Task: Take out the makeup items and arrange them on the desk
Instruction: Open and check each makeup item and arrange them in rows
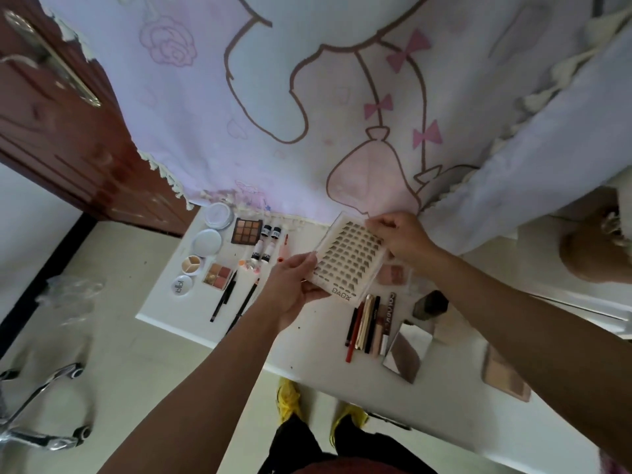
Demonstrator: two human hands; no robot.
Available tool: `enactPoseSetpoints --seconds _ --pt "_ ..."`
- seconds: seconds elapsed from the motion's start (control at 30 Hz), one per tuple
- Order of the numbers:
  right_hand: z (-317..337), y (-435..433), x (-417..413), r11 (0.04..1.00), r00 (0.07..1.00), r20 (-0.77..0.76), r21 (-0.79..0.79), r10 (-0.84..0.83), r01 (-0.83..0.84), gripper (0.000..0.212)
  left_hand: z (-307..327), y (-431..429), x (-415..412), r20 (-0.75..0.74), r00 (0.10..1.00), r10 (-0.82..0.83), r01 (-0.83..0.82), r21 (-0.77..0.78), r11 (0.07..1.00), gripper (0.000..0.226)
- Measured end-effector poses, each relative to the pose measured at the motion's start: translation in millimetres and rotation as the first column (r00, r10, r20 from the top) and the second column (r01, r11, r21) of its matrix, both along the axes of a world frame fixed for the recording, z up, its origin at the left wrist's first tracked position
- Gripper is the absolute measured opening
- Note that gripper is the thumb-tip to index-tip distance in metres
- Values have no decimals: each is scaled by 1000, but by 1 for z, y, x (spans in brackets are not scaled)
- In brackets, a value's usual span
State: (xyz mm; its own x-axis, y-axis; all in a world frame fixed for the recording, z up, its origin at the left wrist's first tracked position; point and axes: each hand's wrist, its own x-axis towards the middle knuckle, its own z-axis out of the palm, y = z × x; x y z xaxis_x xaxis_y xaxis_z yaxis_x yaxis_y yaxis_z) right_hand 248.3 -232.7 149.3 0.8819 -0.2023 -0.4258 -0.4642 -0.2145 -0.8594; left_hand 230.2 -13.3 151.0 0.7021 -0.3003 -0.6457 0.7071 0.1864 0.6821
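Over the white desk I hold a clear flat box of false lashes. My left hand grips its near left corner. My right hand pinches its far right edge. On the desk's left lie round white compacts, a brown eyeshadow palette, small tubes, a blush palette and two black pencils. Right of the box lie several pens and sticks, a mirrored compact, a dark cube and a pink palette.
A pale cartoon-print cloth hangs along the desk's far edge. A brown door stands at the left. Chair legs with castors are on the floor at lower left. My yellow shoes show under the desk's near edge.
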Motion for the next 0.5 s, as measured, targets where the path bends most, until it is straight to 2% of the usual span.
enactPoseSetpoints --seconds 0.2,0.27,0.33,0.4,0.43,0.5 --pt "30 3 -24 969 977 -171 191 -124 157 17 26 12 -2 40 998 43 -40 -68 997 22" --pt "40 5 -29 932 959 -178 251 -220 260 15 38 14 0 127 992 7 3 -77 997 25" --pt "51 9 -34 882 931 -169 301 -324 362 12 54 15 1 286 956 -70 71 7 997 45" --pt "67 14 -37 844 906 -145 328 -398 423 8 73 18 4 464 866 -188 116 179 977 68" --pt "73 17 -38 829 896 -140 343 -420 442 7 81 18 4 523 816 -246 127 252 959 75" --pt "87 25 -39 812 886 -112 361 -450 458 6 96 23 5 591 749 -300 139 303 943 85"
